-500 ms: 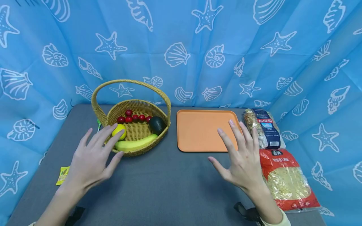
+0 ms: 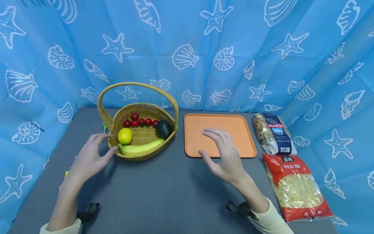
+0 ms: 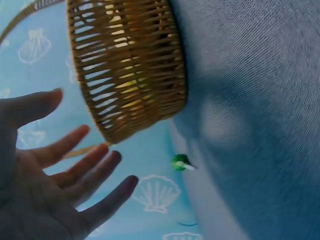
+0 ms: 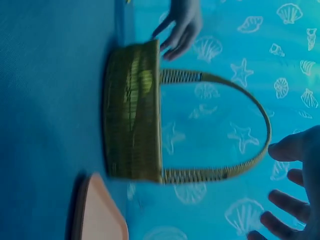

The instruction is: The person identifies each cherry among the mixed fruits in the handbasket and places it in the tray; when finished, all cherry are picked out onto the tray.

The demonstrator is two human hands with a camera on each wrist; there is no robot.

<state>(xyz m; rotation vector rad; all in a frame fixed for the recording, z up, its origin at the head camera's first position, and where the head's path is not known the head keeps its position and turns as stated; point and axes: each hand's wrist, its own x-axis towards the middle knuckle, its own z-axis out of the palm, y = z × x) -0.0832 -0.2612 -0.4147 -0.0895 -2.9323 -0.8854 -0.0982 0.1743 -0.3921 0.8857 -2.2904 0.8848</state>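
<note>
A woven basket (image 2: 137, 158) with a tall arched handle stands at the back left. Inside it are a lemon (image 2: 125, 136), a banana (image 2: 141, 148), an avocado (image 2: 164, 129) and several small red fruits (image 2: 141, 122). My left hand (image 2: 87, 159) is at the basket's left rim, fingers loosely bent and thumb apart; in the left wrist view its palm (image 3: 45, 200) holds nothing. My right hand (image 2: 226, 156) hovers over the front edge of an orange tray (image 2: 194, 133), thumb and fingers apart, nothing between them.
At the right lie a pasta bag (image 2: 273, 133) labelled AGNESI and a red noodle bag (image 2: 296, 188). My left forearm partly hides a yellow packet (image 2: 66, 174). A small green item (image 3: 180, 162) sits behind the basket's left side. Blue shell-patterned curtains (image 2: 187, 78) enclose the table.
My right hand has moved left, from beside the bags to the tray's front. My left hand has drawn back from over the lemon to the basket's left rim. Both hands' fingers are less spread.
</note>
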